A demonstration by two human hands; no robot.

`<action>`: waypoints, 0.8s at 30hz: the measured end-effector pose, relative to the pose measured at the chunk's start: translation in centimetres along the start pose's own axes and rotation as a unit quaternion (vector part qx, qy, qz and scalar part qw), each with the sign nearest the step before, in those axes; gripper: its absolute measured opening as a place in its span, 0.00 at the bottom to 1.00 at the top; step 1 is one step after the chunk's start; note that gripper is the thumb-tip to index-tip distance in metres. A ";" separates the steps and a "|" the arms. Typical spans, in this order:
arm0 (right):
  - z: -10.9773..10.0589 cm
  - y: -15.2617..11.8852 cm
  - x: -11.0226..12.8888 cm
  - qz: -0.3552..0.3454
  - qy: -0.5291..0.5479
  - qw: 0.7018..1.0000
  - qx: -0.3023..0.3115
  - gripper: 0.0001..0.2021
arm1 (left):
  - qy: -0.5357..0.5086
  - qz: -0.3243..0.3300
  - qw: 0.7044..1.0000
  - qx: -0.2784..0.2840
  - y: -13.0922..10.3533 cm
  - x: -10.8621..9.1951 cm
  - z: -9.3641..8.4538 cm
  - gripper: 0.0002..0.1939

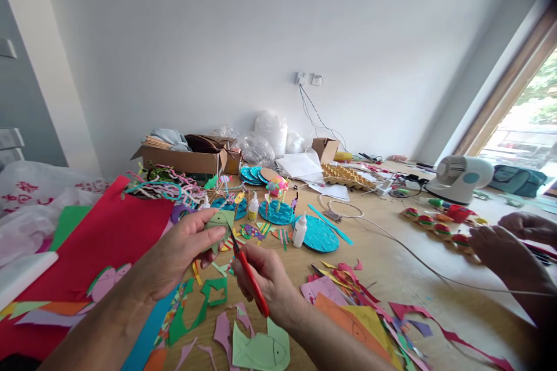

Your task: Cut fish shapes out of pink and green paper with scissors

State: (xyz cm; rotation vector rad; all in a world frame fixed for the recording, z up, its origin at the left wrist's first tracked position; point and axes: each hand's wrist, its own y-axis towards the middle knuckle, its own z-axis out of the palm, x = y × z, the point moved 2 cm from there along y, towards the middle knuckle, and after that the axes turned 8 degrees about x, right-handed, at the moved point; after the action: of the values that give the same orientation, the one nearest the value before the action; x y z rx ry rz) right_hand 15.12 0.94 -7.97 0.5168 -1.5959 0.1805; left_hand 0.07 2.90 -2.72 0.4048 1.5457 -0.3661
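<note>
Between the thumb and fingers of my left hand [198,237] is a piece of light green paper [221,219] with a fish drawn on it. My right hand [265,278] grips red-handled scissors [252,281], their dark blades at the paper's right edge. Part of the paper is hidden behind my left fingers. Below my hands lies another light green sheet [261,351] with a drawn fish, among green scraps [189,313] and pink scraps [224,330]. Beyond stand a white glue bottle [299,232] and a blue painted disc [321,235].
At the right, another person's hands [500,243] are beside a row of painted egg-carton cups [441,231]. A white fan [461,177] stands behind. Red paper [108,232] covers the left side. A cardboard box [183,159] sits by the wall, and a cable [409,249] crosses the table.
</note>
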 end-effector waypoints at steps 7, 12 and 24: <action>0.1 -0.1 0.4 0.017 0.015 1.000 -0.004 0.19 | 0.025 0.014 1.000 0.005 0.1 0.0 0.0 0.16; 0.1 -0.1 0.5 0.030 0.021 0.999 -0.007 0.16 | 0.054 0.037 0.998 -0.008 0.1 -0.1 0.1 0.18; 0.0 0.0 -0.1 0.031 0.027 0.999 0.001 0.12 | 0.023 0.027 0.999 -0.033 0.2 0.6 0.4 0.15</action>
State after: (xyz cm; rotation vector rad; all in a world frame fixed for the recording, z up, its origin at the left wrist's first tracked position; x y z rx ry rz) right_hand 15.19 0.95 -8.10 0.4618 -1.5592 0.2410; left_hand 0.52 2.91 -3.36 0.4059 1.5842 -0.2650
